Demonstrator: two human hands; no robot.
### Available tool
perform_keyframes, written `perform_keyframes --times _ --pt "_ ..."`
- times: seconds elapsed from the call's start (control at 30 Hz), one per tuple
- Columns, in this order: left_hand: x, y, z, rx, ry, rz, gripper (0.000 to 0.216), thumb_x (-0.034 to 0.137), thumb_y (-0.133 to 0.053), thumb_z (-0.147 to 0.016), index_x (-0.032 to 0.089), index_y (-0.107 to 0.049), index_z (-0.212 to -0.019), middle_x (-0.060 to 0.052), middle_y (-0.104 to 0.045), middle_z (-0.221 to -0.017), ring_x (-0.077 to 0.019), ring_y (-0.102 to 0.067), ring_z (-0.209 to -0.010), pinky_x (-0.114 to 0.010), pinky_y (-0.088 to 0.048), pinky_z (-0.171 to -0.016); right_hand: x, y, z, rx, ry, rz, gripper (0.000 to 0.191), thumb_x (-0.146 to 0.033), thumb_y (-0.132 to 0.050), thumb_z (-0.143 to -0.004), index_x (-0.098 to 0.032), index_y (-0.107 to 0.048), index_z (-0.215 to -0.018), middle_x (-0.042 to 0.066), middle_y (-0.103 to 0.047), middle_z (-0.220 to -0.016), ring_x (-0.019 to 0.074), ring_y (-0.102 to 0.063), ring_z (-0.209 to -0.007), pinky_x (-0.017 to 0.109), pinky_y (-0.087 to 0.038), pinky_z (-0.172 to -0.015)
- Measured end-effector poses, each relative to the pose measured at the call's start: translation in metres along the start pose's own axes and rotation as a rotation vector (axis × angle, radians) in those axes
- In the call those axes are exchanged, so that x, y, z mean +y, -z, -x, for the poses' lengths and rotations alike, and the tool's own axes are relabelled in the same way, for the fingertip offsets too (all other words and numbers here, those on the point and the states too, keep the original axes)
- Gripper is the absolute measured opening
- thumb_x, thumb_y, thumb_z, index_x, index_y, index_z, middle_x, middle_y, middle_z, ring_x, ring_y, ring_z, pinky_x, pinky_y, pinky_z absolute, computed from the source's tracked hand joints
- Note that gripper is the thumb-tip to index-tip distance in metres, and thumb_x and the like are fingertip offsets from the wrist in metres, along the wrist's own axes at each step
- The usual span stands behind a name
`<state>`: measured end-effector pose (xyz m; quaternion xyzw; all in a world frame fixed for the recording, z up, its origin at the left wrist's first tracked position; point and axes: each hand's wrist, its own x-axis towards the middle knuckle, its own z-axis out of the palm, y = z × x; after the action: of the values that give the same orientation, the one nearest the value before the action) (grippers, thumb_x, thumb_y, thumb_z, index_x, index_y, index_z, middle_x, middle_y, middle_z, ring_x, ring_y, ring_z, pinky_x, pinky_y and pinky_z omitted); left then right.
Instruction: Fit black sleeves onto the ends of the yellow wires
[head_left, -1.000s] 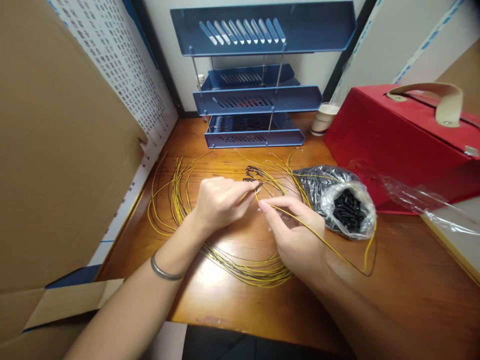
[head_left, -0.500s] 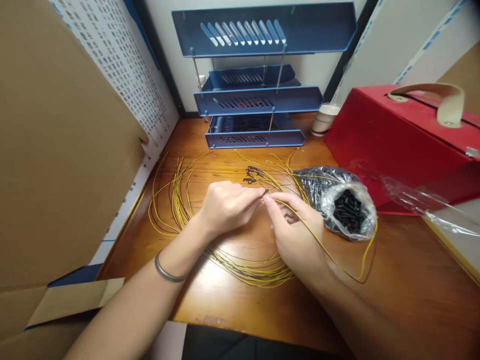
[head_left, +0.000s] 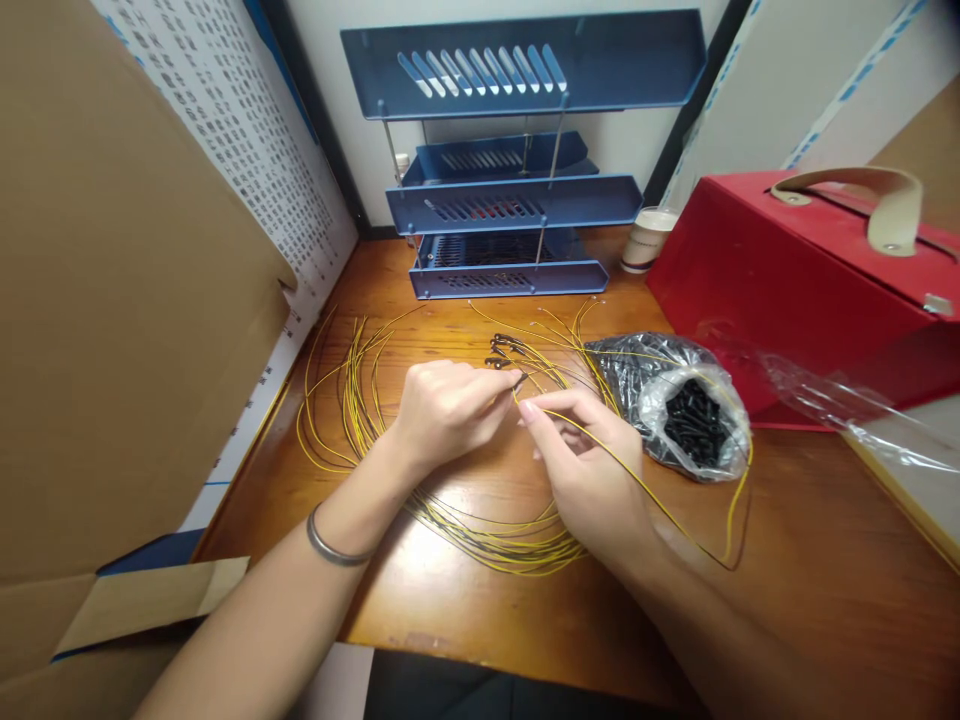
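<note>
My left hand (head_left: 450, 405) is closed, its thumb and forefinger pinching a small black connector-like piece (head_left: 523, 379). Just to the right, my right hand (head_left: 596, 455) pinches a thin yellow-and-black wire (head_left: 737, 495) near its end. The wire's tip runs up to the black piece; whether it sits inside cannot be made out. From the right hand the wire loops out over the table. Under and around both hands lies a big loose coil of similar wires (head_left: 495, 553). Several black pieces (head_left: 506, 345) on wire ends rest just beyond my fingers.
On the right, an open plastic bag (head_left: 652, 400) holds many small black pieces (head_left: 696, 422). Behind it stand a red box (head_left: 750, 270) with a handle and a paper cup (head_left: 649, 240). A blue tiered tray rack (head_left: 517, 205) is at the back, cardboard (head_left: 135, 300) on the left.
My right fingertips have drawn slightly down and away from my left ones, so a short stretch of wire shows between them. The left hand has shifted slightly left.
</note>
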<state>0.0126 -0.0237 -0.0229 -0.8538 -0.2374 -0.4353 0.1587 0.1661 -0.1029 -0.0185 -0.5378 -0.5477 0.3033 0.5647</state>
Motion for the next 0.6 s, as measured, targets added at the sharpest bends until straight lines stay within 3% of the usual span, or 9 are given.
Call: perform_keyframes --times 0.27,0.6 --pt "0.004 0.000 0.001 -0.008 -0.029 0.011 0.012 0.018 -0.061 -0.086 0.016 -0.071 -0.092 0.002 -0.070 -0.059 -0.0106 -0.061 -0.046 -0.024 -0.040 -0.048 0.010 -0.005 0.000 0.049 -0.017 0.050 0.017 -0.032 -0.074 -0.082 -0.021 -0.071 -0.095 0.001 -0.072 -0.085 0.0102 -0.057 -0.056 0.023 -0.046 -0.051" --pt "0.007 -0.001 0.000 -0.009 0.016 0.051 0.010 0.021 -0.064 -0.087 0.017 -0.073 -0.090 0.001 -0.072 -0.060 -0.0100 -0.062 -0.047 -0.022 -0.043 -0.048 0.008 -0.002 0.000 0.073 0.074 0.124 0.009 -0.026 -0.067 -0.089 -0.022 -0.074 -0.086 0.000 -0.072 -0.077 0.0122 -0.058 -0.058 0.025 -0.046 -0.055"
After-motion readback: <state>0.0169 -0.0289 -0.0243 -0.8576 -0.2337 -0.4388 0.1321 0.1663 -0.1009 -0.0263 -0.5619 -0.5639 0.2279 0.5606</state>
